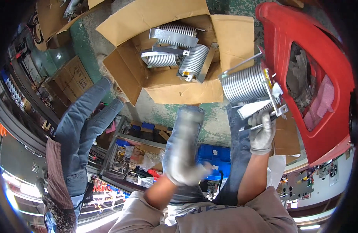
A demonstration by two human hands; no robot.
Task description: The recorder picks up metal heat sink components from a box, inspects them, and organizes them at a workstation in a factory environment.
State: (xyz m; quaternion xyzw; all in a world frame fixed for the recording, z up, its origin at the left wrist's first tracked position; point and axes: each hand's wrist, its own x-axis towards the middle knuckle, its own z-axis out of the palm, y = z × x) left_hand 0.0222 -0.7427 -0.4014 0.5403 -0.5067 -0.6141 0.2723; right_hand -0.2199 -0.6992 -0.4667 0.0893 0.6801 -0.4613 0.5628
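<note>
My right hand (262, 134), in a grey-white work glove, is closed around the bracket end of a metal coil assembly (245, 84). The assembly is a thick, tightly wound silver coil with flat metal brackets, a rod along its far side and a bit of yellow at one end. It is tilted beside the cardboard box's right flap. My left hand (184, 171), gloved too, is over my left thigh, apart from the coil. Motion smears its fingers. Similar coil assemblies (196, 60) lie inside the open cardboard box (155, 87) ahead of me.
A red plastic bin (330, 50) with pink and grey material inside stands at the right. A blue case (215, 155) lies between my legs. Shelves (142, 155) of small parts are at my left. Another person's legs (78, 120) stand further left, near more cardboard (72, 79).
</note>
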